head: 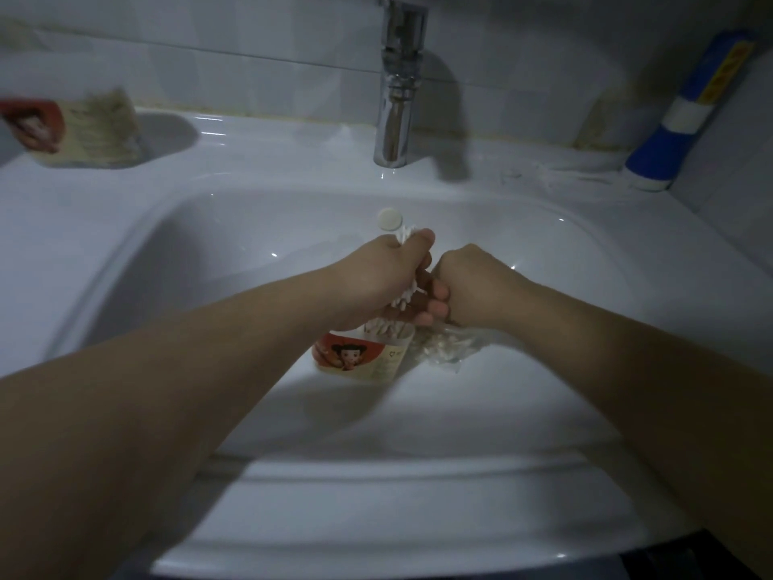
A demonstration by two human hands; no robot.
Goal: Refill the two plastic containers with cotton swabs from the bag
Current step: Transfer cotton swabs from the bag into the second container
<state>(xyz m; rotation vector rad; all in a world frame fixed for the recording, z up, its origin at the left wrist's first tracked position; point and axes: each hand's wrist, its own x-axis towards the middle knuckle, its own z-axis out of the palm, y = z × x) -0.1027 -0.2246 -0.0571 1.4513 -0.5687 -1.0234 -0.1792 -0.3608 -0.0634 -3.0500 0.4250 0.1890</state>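
We see a bundle of cotton swabs (405, 295) gripped in the left hand (382, 274), its white tips sticking out above and below the fist. Directly beneath it, in the middle of the sink (523, 416), stands an open container (363, 354) with a red cartoon label, swabs already showing at its mouth. Just to its right we see the clear plastic bag (444, 349), which the right hand (474, 286) clenches by its top. The two hands touch. The second container (73, 131) stands on the far left of the sink rim, blurred. Farther out we see a chrome tap (396, 90) at the far middle and a blue and white bottle (686, 119) at the far right.
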